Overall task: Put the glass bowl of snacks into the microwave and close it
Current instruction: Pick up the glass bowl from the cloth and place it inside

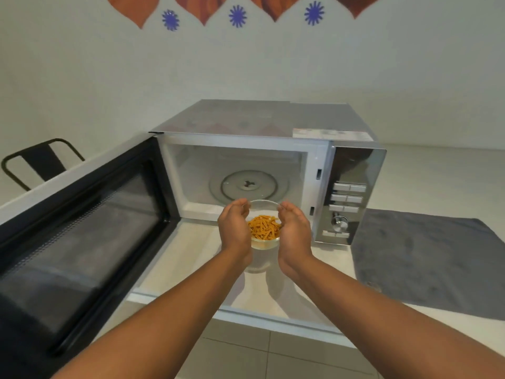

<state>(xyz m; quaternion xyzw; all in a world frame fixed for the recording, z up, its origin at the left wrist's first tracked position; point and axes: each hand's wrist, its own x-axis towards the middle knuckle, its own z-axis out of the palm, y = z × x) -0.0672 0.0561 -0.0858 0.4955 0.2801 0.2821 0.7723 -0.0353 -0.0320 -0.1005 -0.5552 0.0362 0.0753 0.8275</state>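
Observation:
A small glass bowl (264, 240) filled with orange snack sticks (264, 227) is held just in front of the microwave's opening, above the counter. My left hand (235, 227) cups its left side and my right hand (294, 230) cups its right side. The silver microwave (262, 124) stands on the white counter with its cavity exposed and a round glass turntable (247, 185) inside. Its black-framed door (82, 233) is swung wide out to the left, toward me.
A grey cloth mat (426, 258) lies on the counter under and right of the microwave. The control panel (345, 209) with buttons and a knob is right of the cavity. A black metal chair back (41, 160) shows at far left. The counter edge (273, 318) runs below my forearms.

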